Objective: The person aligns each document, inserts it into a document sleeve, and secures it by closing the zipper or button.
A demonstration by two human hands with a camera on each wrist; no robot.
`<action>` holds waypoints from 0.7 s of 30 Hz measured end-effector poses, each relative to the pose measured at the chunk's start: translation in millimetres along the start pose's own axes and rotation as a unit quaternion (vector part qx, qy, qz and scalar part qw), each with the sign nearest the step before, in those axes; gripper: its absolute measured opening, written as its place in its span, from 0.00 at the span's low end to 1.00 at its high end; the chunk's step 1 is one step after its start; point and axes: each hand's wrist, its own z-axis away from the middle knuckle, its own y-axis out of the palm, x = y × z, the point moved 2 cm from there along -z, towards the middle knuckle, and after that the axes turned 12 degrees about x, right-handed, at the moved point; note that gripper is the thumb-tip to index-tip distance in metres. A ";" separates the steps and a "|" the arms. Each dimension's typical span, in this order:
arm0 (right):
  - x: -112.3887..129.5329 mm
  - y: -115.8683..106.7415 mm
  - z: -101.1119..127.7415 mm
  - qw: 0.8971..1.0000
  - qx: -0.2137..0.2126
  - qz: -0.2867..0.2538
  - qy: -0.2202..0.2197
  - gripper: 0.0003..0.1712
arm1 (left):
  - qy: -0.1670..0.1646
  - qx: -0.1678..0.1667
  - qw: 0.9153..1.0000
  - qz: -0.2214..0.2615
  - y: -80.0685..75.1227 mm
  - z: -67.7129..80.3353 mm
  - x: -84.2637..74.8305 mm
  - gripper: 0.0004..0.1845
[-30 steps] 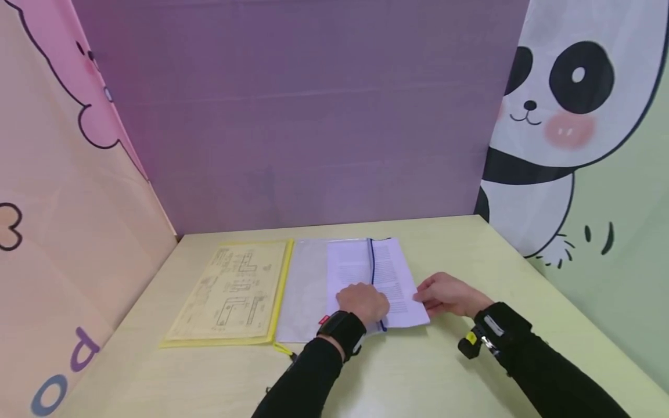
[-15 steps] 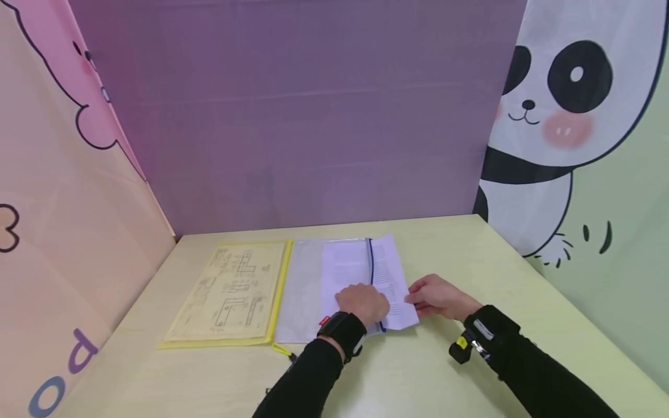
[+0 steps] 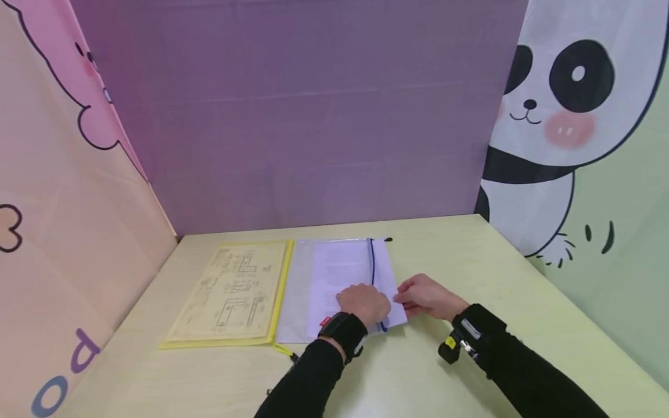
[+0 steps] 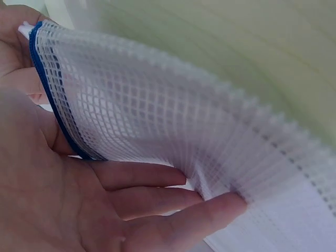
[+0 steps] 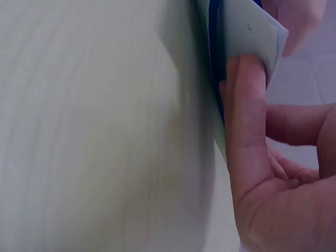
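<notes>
A clear mesh zipper pouch [image 3: 296, 299] with a blue zip edge [image 3: 373, 261] lies on the table. My left hand [image 3: 364, 303] grips its zip side; in the left wrist view the fingers [image 4: 173, 223] bear against the lifted mesh [image 4: 131, 89]. White printed papers [image 3: 385, 276] lie mostly inside, with a strip sticking out past the zip on the right. My right hand [image 3: 427, 297] pinches that outer edge near its lower corner. In the right wrist view the paper corner [image 5: 254, 34] sits between thumb and fingers, close to the blue zip.
A yellow zipper pouch [image 3: 230, 290] holding a sheet of line drawings lies left of the mesh pouch, its yellow pull cord [image 3: 283, 349] at the lower corner. A purple panel [image 3: 313, 116] stands behind the table [image 3: 172, 383], with printed cloth walls on both sides.
My right hand has moved left, sliding the papers further into the mesh pouch, so a narrower strip sticks out. My left hand has stayed in place on the pouch.
</notes>
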 end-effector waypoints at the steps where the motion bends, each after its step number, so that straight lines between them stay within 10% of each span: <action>1: -0.3 -1.0 -0.2 1.000 0.005 -0.004 0.000 0.10 | 0.000 0.001 1.000 -0.002 0.6 -0.2 0.1 0.22; 21: -3.0 -1.0 11.7 0.999 0.037 -0.026 -0.025 0.10 | 0.019 0.000 1.000 -0.006 0.4 5.2 2.1 0.23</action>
